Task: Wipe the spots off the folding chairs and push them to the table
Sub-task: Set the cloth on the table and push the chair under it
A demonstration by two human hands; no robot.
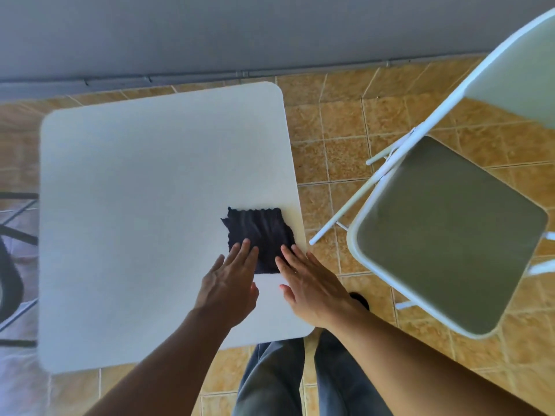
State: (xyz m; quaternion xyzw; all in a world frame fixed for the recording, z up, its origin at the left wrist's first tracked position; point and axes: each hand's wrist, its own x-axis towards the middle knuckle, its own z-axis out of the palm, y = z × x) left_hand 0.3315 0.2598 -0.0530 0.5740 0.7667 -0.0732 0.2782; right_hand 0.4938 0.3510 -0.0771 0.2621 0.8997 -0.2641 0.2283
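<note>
A dark cloth (260, 228) lies flat on the white square table (144, 205), close to its right edge. My left hand (229, 280) rests flat with its fingertips on the cloth's near left part. My right hand (309, 283) lies flat too, fingertips on the cloth's near right corner. Neither hand grips the cloth. A white folding chair (444, 232) with a grey-green seat stands open to the right of the table, a gap of floor between them. Its backrest (516, 82) reaches up at the far right.
The floor (336, 139) is tan tile. A grey wall (210, 34) runs along the far side behind the table. A dark frame (15, 235) shows at the left edge. My legs in grey trousers (276, 379) stand at the table's near right corner.
</note>
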